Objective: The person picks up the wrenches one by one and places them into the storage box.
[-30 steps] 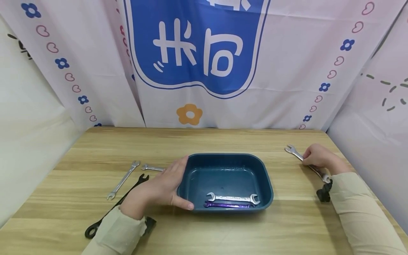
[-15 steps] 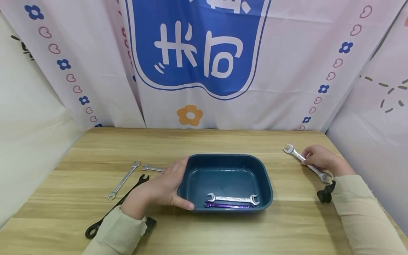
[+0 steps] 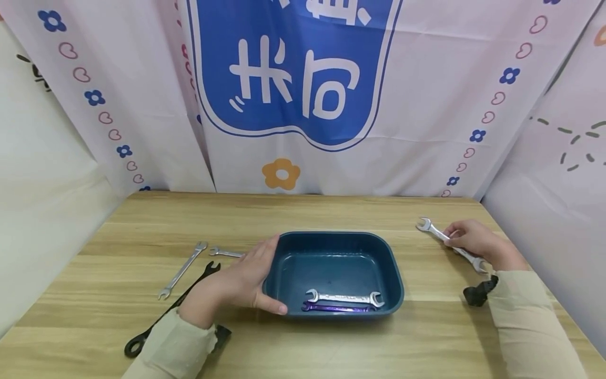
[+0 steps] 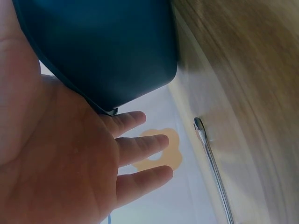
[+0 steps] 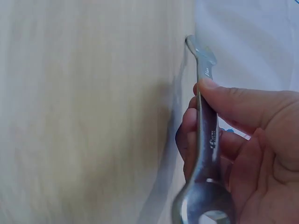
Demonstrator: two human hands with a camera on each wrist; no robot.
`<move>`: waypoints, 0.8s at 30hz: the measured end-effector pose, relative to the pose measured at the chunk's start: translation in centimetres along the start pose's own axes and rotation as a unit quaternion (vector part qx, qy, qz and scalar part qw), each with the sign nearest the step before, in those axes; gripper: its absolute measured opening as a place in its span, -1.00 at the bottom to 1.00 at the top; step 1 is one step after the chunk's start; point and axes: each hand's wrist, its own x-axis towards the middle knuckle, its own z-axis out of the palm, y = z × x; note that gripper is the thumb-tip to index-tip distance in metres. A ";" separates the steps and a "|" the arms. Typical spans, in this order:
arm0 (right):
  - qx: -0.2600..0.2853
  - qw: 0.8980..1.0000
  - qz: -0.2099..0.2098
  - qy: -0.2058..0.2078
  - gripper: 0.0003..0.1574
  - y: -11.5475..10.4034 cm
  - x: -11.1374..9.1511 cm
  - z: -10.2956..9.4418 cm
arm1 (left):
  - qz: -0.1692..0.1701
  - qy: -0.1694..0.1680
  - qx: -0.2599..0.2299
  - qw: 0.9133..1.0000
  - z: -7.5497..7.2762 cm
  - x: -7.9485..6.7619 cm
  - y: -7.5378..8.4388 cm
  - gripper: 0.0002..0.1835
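Near the right side of the table, my right hand pinches a silver open-end wrench by its middle. In the right wrist view the thumb lies on the wrench shank, the other fingers are behind it, and a shadow falls on the table. At the left end of a dark teal tray my left hand rests against the rim, thumb along the front. The left wrist view has its fingers extended past the tray wall. Inside the tray lie a silver open-end wrench and a purple wrench.
Left of the tray, a slim silver wrench lies slanted on the wooden table. Another small silver wrench is partly hidden behind my left hand. A long black wrench runs under my left forearm. A printed cloth hangs behind.
My right hand has shifted slightly left with the silver wrench, which now appears raised off the table. The left hand and tray stay put; the head view has tilted a little.
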 end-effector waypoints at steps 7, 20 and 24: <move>0.018 1.000 -0.020 0.016 -0.70 -0.6 0.0 0.5 | -0.003 0.002 -0.001 1.000 0.1 0.0 -0.1 0.56; -0.001 0.998 -0.040 0.038 -0.67 -3.0 -0.4 1.0 | -0.004 0.004 -0.004 1.000 0.0 -0.1 0.0 0.55; -0.002 0.998 -0.047 0.040 -0.68 -3.9 -0.4 1.0 | -0.004 0.003 -0.008 1.000 0.0 -0.1 0.1 0.55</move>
